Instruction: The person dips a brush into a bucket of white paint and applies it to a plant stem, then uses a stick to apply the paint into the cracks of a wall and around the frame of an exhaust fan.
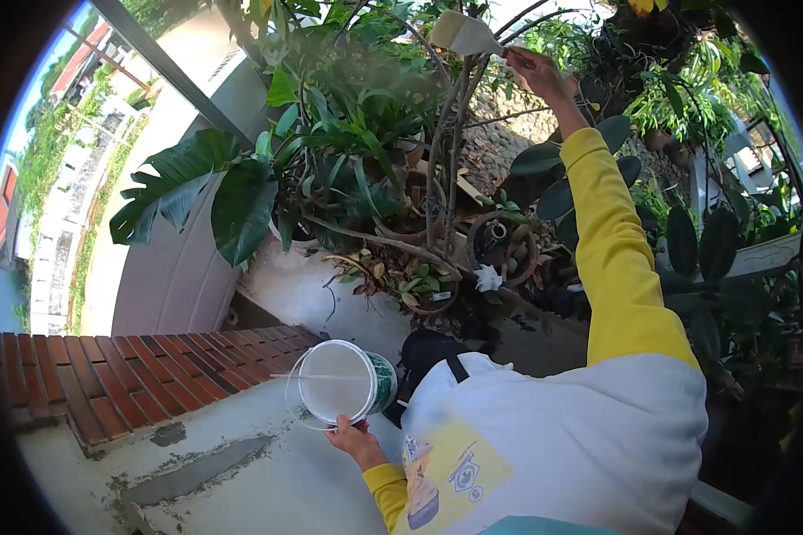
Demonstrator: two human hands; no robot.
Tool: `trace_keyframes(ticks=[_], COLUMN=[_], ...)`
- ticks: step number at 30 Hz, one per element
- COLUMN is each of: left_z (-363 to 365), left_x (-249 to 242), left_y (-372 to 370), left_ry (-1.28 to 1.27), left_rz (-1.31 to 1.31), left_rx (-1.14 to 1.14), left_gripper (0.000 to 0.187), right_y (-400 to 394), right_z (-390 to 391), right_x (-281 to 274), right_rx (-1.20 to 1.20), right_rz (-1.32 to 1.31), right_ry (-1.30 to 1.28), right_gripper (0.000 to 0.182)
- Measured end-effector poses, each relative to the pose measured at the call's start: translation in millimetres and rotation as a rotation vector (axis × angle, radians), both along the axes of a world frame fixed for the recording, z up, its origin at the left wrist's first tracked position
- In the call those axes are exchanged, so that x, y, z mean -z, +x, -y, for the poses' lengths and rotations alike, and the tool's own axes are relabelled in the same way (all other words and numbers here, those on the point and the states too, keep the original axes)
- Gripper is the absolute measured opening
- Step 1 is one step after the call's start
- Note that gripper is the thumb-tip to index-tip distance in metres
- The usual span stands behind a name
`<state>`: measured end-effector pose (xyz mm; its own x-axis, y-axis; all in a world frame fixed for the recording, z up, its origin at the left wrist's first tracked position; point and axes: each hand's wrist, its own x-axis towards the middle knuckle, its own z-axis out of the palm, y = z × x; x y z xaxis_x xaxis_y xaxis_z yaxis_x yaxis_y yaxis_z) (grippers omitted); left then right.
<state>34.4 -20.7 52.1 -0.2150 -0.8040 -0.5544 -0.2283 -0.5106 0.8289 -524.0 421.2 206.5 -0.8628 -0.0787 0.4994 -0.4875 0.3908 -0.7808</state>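
Note:
My right hand is stretched far out at the top, its fingers closed round the handle of a pale scoop or dipper, which is held up among thin branches. Lower down, my left hand grips the lower rim of a white and green bucket. The bucket tilts so that its open mouth shows; its inside looks pale, and what it holds cannot be made out. A thin wire handle hangs loose on the bucket's left side.
Potted plants with branches and large leaves fill the middle and right. A white flower is near the pots. A red brick ledge and a worn concrete surface lie left, beside a pale wall.

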Motion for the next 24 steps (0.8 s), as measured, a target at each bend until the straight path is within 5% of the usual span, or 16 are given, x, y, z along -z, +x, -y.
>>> trace_keyframes(ticks=[2,6,11,18,24], left_z=[1,-3,-4,-7,-6], left_x=[3,0,4,3,5], left_y=[6,6,10,13,11], left_ry=[-0.002,-0.003,0.005,-0.008,-0.002], left_rz=[0.001,0.037,0.046,0.051,0.024], left_rx=[0.000,-0.016,-0.028,-0.067,-0.051], left_gripper=[0.029,0.030,0.031,0.025,0.025], right_y=[-9,22,19,45,30], right_z=[-13,2,-1,13,0], right_x=[23,22,63,32,38], right_rx=[-0.092,-0.002,-0.080,0.078,-0.055], right_rz=[0.093,0.173,0.234,0.290,0.331], right_ry=[0.033,0.555,0.312,0.623,0.473], right_gripper=[0.030,0.030,0.031,0.040,0.046])
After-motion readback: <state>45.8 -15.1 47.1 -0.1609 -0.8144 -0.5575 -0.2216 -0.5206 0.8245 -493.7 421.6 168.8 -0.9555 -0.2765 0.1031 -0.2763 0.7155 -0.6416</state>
